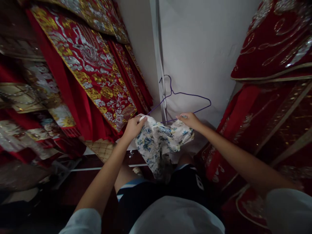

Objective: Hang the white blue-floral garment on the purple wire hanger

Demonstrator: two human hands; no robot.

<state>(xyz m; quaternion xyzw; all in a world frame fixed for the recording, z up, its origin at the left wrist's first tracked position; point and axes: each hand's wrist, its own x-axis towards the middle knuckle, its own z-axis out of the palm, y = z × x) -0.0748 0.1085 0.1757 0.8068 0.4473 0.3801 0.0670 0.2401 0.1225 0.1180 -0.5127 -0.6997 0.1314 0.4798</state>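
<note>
A white garment with a blue and yellow floral print hangs between my two hands, bunched and narrowing toward my lap. My left hand pinches its upper left edge, thumb on top. At the upper right edge, my right hand grips the cloth between thumb and fingers. Just beyond the garment is a purple wire hanger, its hook up against a pale strip on the wall. The hanger's lower bar passes behind the garment and close to both hands; whether a hand also holds it is hidden.
Red costumes with gold and silver embroidery hang at the left. More dark red embroidered clothing hangs at the right. A pale wall stands ahead. Beneath the left costumes lies a tan netted cloth.
</note>
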